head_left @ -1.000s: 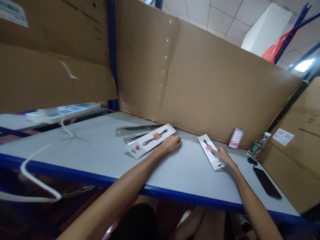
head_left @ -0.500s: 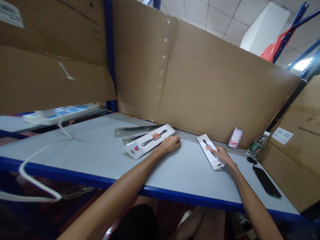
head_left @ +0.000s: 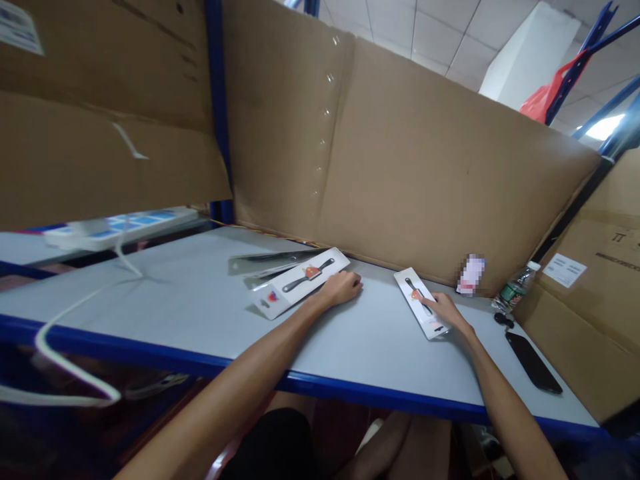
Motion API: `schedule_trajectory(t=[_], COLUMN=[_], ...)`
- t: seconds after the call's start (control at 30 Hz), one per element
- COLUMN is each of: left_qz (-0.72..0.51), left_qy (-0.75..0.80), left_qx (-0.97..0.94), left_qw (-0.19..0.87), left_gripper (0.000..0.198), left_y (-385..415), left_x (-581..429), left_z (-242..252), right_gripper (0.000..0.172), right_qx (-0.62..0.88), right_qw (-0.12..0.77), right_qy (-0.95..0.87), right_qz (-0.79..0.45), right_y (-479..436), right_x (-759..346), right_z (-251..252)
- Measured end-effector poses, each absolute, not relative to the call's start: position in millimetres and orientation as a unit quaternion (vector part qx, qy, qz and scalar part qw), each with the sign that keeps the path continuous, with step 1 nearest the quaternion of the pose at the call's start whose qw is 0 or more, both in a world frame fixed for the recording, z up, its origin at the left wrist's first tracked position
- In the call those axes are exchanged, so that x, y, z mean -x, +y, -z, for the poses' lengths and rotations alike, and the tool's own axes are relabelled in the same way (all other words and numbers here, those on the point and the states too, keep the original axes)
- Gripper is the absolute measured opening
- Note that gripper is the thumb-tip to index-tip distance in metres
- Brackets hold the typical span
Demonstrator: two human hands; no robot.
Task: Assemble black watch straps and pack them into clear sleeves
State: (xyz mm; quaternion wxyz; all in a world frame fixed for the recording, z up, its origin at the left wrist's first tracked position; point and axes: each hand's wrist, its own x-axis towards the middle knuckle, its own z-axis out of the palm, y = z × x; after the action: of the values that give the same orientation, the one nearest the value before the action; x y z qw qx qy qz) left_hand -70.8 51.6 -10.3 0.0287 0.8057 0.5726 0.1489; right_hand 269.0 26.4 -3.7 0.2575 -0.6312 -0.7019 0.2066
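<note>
Smooth gray table point(head_left: 190, 293), straight blue front edge point(head_left: 360, 395), right hand point(head_left: 445, 312) pinching rectangular card pack point(head_left: 416, 293) table-right, left hand point(head_left: 341, 288) curled closed beside glossy pack point(head_left: 305, 277) mid-table, hands well apart

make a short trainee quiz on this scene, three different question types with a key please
1. Which of the person's hands holds the rightmost carded package?
2. True or false: the black phone lies flat on the table.
3. Fill in the colour: the clear bottle has a ____ cap.

Key: 1. the right hand; 2. true; 3. white.
</note>
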Motion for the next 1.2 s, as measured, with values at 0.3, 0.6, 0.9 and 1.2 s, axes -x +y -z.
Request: schedule_trajectory(t=[0.3, 0.6, 0.9, 1.2], left_qz=[-0.156, -0.159, -0.156, -0.159], left_qy=[0.574, 0.573, 0.574, 0.57], left_qx=[-0.803, -0.803, -0.803, -0.805], left_qw=[0.029, 0.034, 0.031, 0.03], left_gripper=[0.034, 0.033, 0.033, 0.034], left_y=[50.8, 50.0, 48.9, 49.1], left_x=[69.4, 69.9, 69.7, 69.5], left_z=[10.0, 9.2, 8.3, 8.6], right_gripper=[0.052, 0.053, 0.052, 0.053], right_qx=[0.626, 0.632, 0.631, 0.631], right_qw=[0.26, 0.259, 0.257, 0.255], right_qy=[-0.703, -0.699, -0.699, -0.704], right_qz=[-0.216, -0.213, -0.217, -0.206], right_y=[21.5, 25.8, 25.9, 24.5], right_x=[-267.4, -269.0, -268.8, -266.8], right_z=[0.2, 3.5, 4.3, -0.1])
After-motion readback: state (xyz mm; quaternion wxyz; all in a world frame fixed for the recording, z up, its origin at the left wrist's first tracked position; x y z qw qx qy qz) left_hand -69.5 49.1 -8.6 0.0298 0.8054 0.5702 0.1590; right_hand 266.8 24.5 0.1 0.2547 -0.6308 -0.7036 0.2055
